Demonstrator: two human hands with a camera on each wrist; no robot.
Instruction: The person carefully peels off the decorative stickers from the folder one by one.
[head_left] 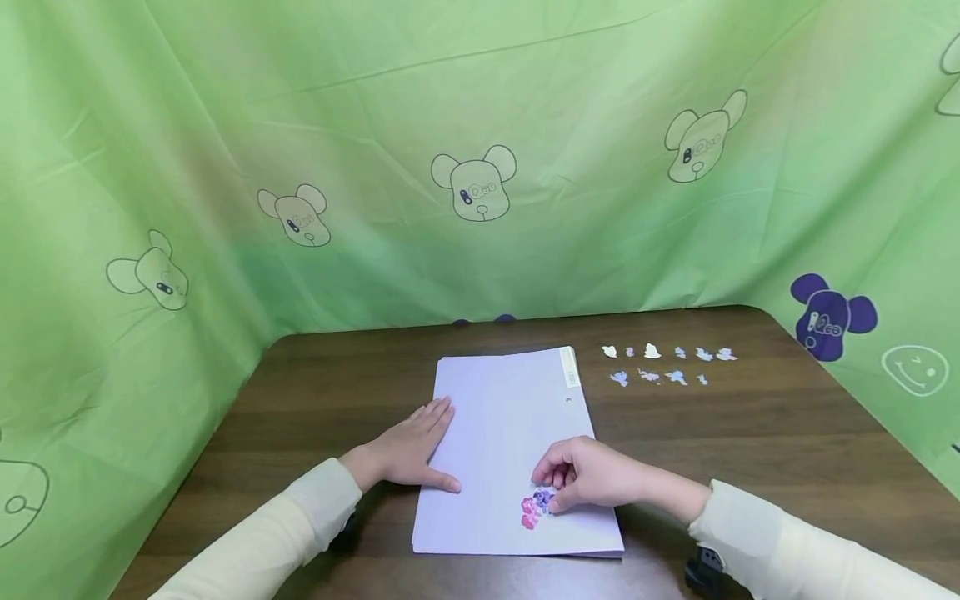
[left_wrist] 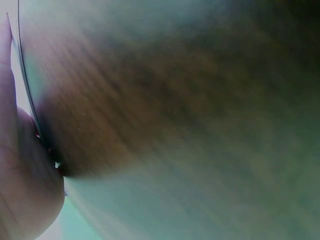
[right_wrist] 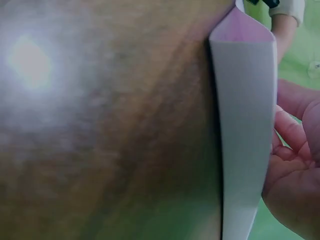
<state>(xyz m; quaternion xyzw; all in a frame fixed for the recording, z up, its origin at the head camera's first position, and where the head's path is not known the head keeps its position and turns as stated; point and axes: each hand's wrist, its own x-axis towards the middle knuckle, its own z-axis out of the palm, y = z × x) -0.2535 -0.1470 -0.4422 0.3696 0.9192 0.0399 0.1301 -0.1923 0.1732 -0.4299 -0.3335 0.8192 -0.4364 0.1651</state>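
Observation:
A white folder-like stack (head_left: 495, 433) lies on the table, with a cluster of pink flower stickers (head_left: 529, 513) and purple flower stickers (head_left: 543, 497) near its lower right. My left hand (head_left: 411, 446) rests flat on the stack's left edge, fingers straight and thumb spread. On the right, my other hand (head_left: 588, 473) bends over the cluster, its curled fingers and thumb pinching at the purple flowers and partly hiding them. The right wrist view shows that hand (right_wrist: 295, 170) beyond the stack's raised pale edge (right_wrist: 245, 125). Only part of the left hand (left_wrist: 25, 185) appears in its wrist view.
Two rows of small white and pale-blue cutouts (head_left: 676, 377) lie at the back right of the brown table (head_left: 337, 375). A barcode label (head_left: 570, 367) marks the stack's upper right corner. Green cloth (head_left: 390, 275) with bear prints hangs behind and beside the table.

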